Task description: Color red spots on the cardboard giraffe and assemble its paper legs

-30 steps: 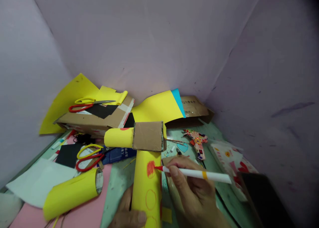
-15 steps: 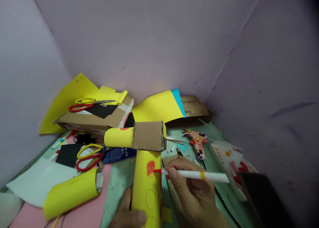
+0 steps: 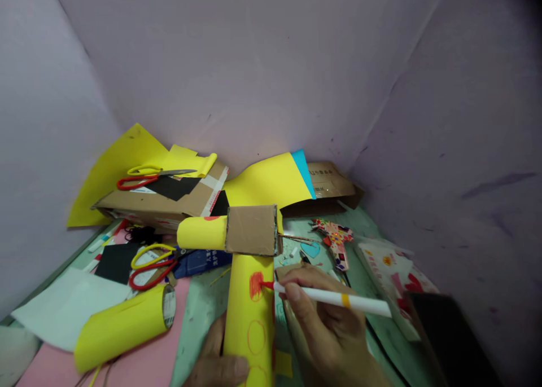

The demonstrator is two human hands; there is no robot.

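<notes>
One marker (image 3: pixel 332 297), steeper than before

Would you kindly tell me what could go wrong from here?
The red-tipped white marker in the right hand might slip past the partly filled red oval, since the yellow paper tube curves. The left hand grips beside the lowest visible oval outline, so it could smudge that if wet.
</notes>
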